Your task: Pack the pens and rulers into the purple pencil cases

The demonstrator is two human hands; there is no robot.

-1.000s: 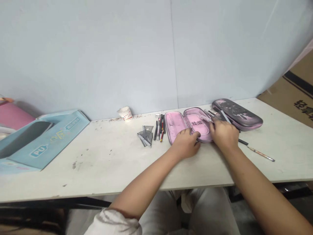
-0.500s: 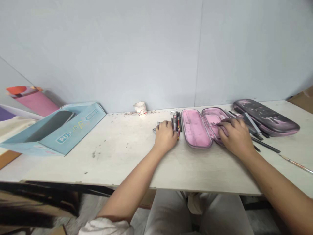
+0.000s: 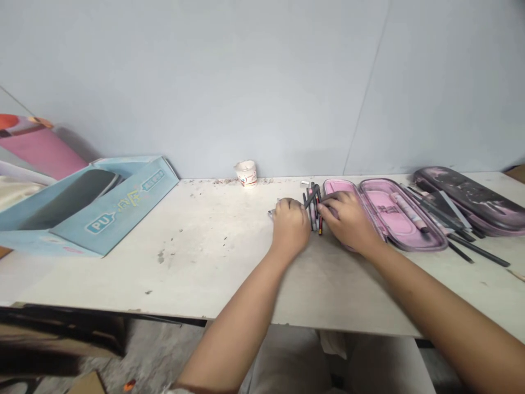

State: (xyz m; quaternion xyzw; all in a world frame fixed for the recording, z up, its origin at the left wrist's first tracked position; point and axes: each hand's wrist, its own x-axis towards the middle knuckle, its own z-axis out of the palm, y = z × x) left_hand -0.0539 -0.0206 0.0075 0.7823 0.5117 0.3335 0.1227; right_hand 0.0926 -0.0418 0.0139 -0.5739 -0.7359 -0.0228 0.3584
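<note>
An open pink pencil case (image 3: pixel 391 216) lies on the white table (image 3: pixel 205 262), with a pink tube in its right half. Just left of it a bunch of pens and pencils (image 3: pixel 314 205) lies together. My left hand (image 3: pixel 290 225) rests curled on the table left of the pens, covering grey set squares of which only a corner shows. My right hand (image 3: pixel 346 219) lies over the case's left half, its fingers pinched on the pens and lifting the end of a dark one.
A closed dark pencil case (image 3: pixel 471 200) lies at the far right, with loose pens and a ruler (image 3: pixel 459 227) beside it. A small white cup (image 3: pixel 246 172) stands by the wall. A light blue box (image 3: pixel 90 205) lies at the left.
My right hand left the case's right half and crossed left to the pens. My left hand stayed on the set squares. The view swung left.
</note>
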